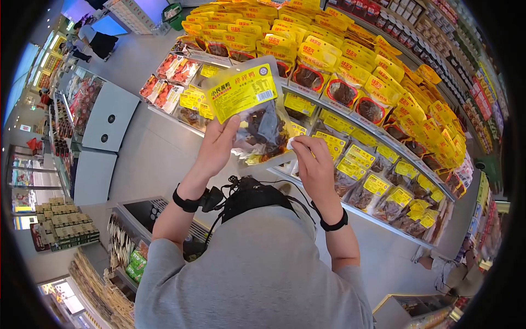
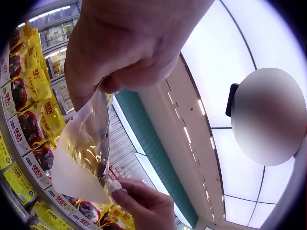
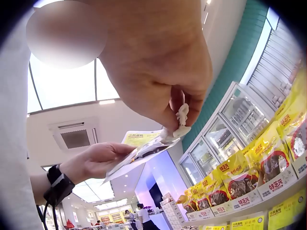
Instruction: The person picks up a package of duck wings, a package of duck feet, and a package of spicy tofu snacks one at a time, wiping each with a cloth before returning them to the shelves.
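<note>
My left hand (image 1: 218, 147) grips one edge of a clear pouch (image 1: 263, 129) of dark food with a yellow label, thumb on its front. In the left wrist view that hand (image 2: 127, 48) holds the pouch (image 2: 86, 143) from above. A crumpled white tissue-like piece (image 3: 182, 120) is pinched in my right hand (image 3: 158, 62), against the pouch's edge. The head view shows the right hand (image 1: 316, 164) at the pouch's right side, fingers curled round the white piece (image 1: 290, 143).
A tiered shelf (image 1: 307, 94) runs across the front, with yellow packets (image 1: 312, 63) on top and labelled pouches (image 1: 375, 185) below. Grey cabinets (image 1: 107, 115) stand to the left, a dark-framed bin (image 1: 139, 214) at lower left. A person (image 1: 96, 39) is far off at upper left.
</note>
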A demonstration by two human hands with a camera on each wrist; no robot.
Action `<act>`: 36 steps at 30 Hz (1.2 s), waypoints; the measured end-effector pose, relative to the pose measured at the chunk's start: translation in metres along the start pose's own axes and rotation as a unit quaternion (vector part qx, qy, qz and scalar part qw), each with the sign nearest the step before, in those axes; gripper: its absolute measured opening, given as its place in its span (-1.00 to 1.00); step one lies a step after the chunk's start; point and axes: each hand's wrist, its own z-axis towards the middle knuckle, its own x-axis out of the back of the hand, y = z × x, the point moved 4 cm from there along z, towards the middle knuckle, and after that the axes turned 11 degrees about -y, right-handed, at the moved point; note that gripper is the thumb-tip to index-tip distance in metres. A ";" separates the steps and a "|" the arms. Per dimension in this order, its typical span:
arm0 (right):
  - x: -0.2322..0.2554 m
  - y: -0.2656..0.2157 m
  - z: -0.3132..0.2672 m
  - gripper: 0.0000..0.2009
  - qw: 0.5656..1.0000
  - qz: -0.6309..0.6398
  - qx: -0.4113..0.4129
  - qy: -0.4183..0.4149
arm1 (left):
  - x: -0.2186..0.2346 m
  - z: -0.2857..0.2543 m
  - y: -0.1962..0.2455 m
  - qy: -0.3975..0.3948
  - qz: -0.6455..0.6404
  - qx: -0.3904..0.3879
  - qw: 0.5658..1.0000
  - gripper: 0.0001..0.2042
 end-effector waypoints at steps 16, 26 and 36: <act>-0.136 0.022 -0.045 -0.87 0.912 0.203 0.017 -0.357 | 0.220 -0.129 0.025 0.322 0.204 -0.092 0.920 -0.70; -0.254 -0.005 -0.068 -0.83 0.758 0.118 0.095 -0.634 | 0.255 -0.217 0.003 0.447 0.192 -0.089 0.869 -0.70; -0.271 -0.035 -0.066 -0.73 0.699 0.055 0.193 -0.686 | 0.239 -0.279 -0.082 0.520 0.183 0.000 0.835 -0.70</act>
